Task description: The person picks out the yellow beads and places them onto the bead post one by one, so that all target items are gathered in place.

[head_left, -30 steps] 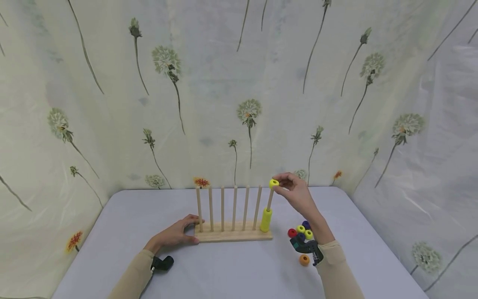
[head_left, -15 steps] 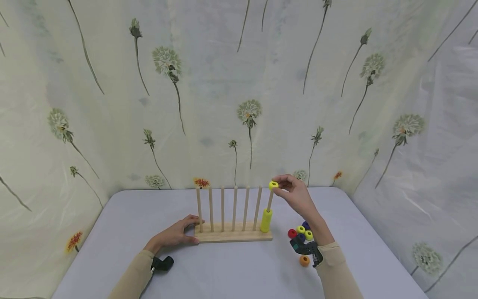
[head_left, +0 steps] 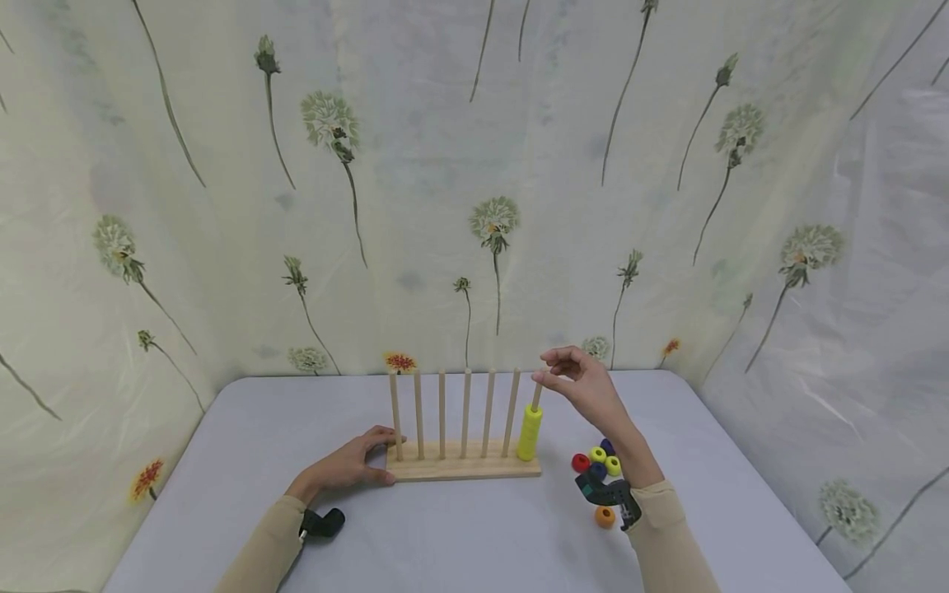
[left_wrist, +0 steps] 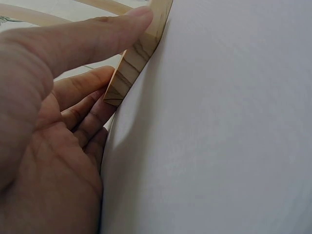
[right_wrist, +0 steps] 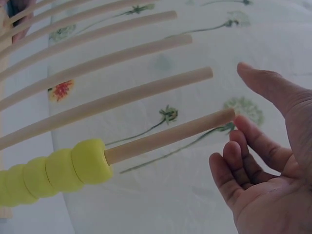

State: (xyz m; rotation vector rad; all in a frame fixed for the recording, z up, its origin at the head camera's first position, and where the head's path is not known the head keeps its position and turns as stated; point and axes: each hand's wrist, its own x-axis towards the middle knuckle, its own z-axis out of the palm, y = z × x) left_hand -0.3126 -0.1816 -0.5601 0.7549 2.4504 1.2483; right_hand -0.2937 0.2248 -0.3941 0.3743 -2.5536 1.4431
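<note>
A wooden peg rack (head_left: 463, 472) with a row of upright pegs stands on the table. At its left end my left hand (head_left: 348, 461) grips the base, thumb on the near edge and fingers behind, as the left wrist view shows at the base's end (left_wrist: 129, 73). Several yellow beads (head_left: 530, 432) are stacked on the rightmost peg; the other pegs are bare. My right hand (head_left: 589, 394) is beside the top of that peg with thumb and fingers spread apart and nothing between them. In the right wrist view the fingertips are right at the peg's tip (right_wrist: 222, 118).
Right of the rack lies a loose group of beads: a red bead (head_left: 581, 463), a yellow bead (head_left: 612, 466), another yellow one and dark blue ones. Nearer the front is an orange bead (head_left: 605, 516). A flower-patterned curtain (head_left: 415, 206) hangs behind the table.
The yellow bead that my right hand held at the peg's top has been let go and slid down onto the stack, now one bead taller. My left hand has stayed in place.
</note>
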